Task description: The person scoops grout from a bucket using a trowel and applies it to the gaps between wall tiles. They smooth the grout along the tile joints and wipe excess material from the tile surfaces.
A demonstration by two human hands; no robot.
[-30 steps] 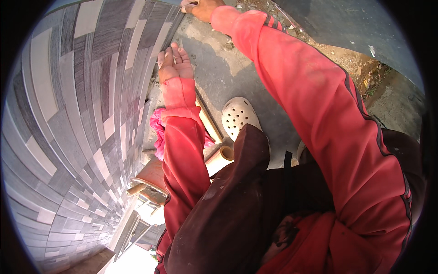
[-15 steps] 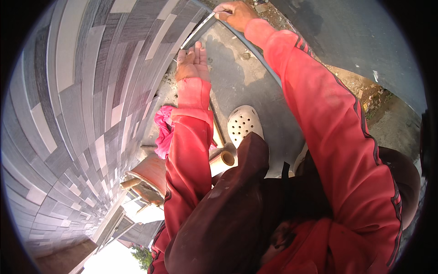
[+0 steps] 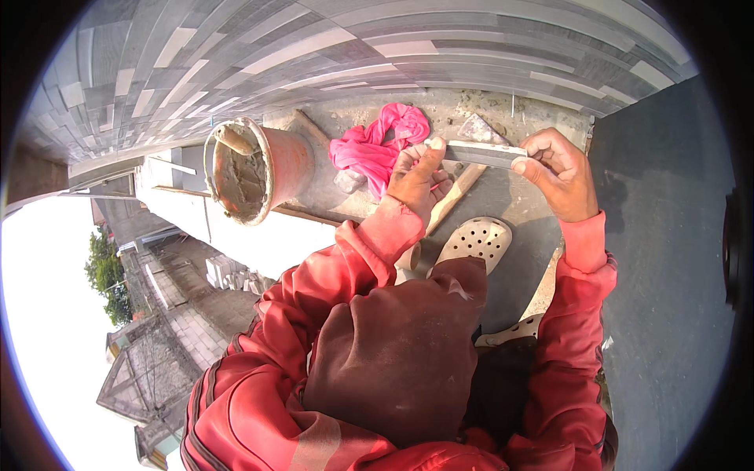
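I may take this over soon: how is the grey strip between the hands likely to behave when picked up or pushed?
The grey strip is probably stiff: it spans nearly straight between left hand and right hand without visible sag. Being thin, it may snap if bent or dropped. Its flat shape suggests sliding rather than rolling if pushed.

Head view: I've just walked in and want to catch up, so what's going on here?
A person's left hand and right hand hold a narrow grey strip near its opposite ends. Beyond it is a wall of grey and pale tiles. To the left lies a crumpled pink cloth, near an orange bucket of grey mix.
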